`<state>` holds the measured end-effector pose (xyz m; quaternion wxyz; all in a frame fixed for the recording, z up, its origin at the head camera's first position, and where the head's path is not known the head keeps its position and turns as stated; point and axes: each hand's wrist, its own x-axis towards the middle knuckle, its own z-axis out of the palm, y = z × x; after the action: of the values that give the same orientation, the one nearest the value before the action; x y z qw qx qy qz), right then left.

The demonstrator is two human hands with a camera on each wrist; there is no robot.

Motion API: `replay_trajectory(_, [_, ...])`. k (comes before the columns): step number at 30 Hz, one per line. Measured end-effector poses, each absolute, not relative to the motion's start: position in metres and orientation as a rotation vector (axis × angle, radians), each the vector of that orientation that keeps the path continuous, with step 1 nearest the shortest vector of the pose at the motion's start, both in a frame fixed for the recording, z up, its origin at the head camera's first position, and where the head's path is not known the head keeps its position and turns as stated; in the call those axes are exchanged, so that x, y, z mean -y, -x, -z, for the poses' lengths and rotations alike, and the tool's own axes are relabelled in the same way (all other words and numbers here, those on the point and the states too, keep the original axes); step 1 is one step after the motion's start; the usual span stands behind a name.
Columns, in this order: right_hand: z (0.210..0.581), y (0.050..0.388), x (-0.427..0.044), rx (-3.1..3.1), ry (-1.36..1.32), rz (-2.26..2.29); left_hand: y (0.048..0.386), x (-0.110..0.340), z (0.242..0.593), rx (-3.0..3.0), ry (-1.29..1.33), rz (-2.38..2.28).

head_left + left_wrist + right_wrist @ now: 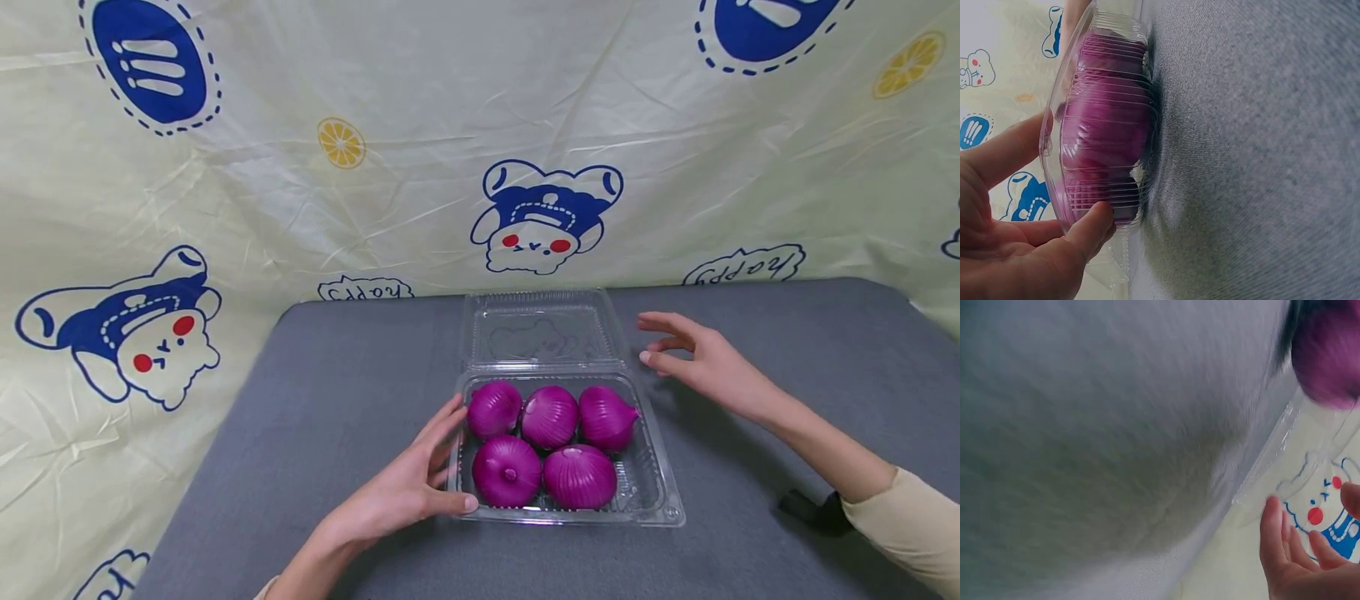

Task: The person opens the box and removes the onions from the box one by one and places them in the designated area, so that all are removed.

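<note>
A clear plastic container [651, 487] lies at the lower centre of the head view, its lid [540, 333] swung back towards the top of the frame. Inside sit 5 purple onions [580, 477] — 3 in the upper row, 2 in the lower, with bare container floor at the lower right. The left hand [412, 479], at the container's left side, has its thumb and fingers spread apart: the thumb touches the lower left corner, the fingers the left rim. The right hand [690, 354] hangs to the right of the lid, fingers loosely bent and spread, holding nothing. A grey table [360, 375] lies underneath; a printed cloth [420, 100] fills the upper frame. At lower right, a black object [817, 510] shows beside the beige sleeve [907, 517].
</note>
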<state>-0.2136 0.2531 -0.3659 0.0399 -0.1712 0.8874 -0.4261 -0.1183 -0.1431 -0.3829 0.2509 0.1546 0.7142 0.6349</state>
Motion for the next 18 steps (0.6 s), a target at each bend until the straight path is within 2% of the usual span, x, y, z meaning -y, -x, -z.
replay_trajectory(8, [0.367, 0.179, -0.251, -2.959, 0.751, 1.115, 0.118, 0.143, 0.382, -1.946, -0.418, -1.715])
replay_trajectory(18, [0.374, 0.161, -0.234, -2.993, 1.024, 1.026, 0.118, 0.143, 0.382, -1.946, -0.416, -1.72])
